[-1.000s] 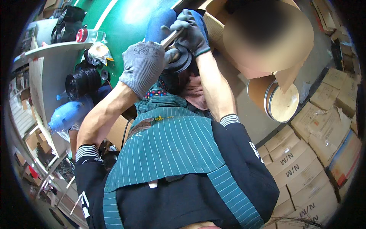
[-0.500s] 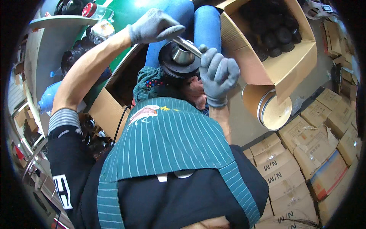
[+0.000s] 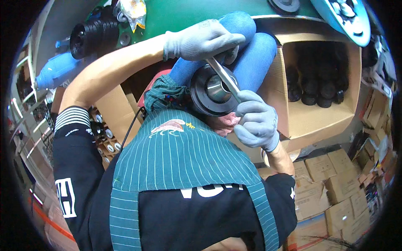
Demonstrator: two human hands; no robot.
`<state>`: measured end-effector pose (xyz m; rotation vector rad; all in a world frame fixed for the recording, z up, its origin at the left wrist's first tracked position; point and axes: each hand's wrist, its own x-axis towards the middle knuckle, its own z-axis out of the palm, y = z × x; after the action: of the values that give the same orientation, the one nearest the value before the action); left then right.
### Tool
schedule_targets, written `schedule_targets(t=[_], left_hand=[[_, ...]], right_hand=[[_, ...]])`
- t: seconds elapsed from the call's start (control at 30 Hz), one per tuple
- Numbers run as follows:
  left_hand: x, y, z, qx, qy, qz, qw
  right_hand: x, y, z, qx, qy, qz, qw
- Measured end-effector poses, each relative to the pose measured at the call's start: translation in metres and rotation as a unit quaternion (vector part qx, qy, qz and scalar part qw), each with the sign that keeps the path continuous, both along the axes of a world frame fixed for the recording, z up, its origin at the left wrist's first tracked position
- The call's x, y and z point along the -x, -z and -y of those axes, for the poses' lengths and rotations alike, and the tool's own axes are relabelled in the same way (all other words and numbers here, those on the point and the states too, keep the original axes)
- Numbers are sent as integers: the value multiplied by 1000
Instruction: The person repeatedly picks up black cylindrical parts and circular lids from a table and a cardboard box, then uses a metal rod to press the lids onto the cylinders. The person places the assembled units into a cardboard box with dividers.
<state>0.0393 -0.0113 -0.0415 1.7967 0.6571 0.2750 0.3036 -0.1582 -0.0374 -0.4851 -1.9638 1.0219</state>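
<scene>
A black round part point(image 3: 197, 97) with a wide rim and a silver metal cup point(image 3: 217, 90) at its middle sits at my lap, close to my thighs. Across the cup slants a silver metal bar point(image 3: 224, 77). My left hand point(image 3: 205, 41), in a grey glove, is closed round the bar's upper end. The gloved right hand point(image 3: 257, 121) grips the lower end, fingers wrapped. How the bar joins the cup is partly hidden. Beneath the black part, by my right hand, lies a crumpled pink cloth point(image 3: 224, 124).
On the right stands an open carton point(image 3: 322, 121) with several black round parts. A green tabletop point(image 3: 180, 10) spans the far side, bearing a black disc point(image 3: 284, 5) and a light-blue basin point(image 3: 362, 35). Closed cartons point(image 3: 322, 196) cover the lower right. Another open carton point(image 3: 115, 111) stands at left.
My view has shifted, bringing the basin and more green tabletop into sight. The bar slants more steeply, with both hands still on its ends; the right hand sits lower in the picture.
</scene>
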Motion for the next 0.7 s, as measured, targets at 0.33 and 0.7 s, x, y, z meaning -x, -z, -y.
schedule_targets(t=[0.33,0.7], left_hand=[[-38,38,-26,-227,116,36,966],[-54,55,-33,-271,148,114,945]], right_hand=[[13,-26,-6,-2,-73,134,988],[35,-47,-15,48,-171,238,955]])
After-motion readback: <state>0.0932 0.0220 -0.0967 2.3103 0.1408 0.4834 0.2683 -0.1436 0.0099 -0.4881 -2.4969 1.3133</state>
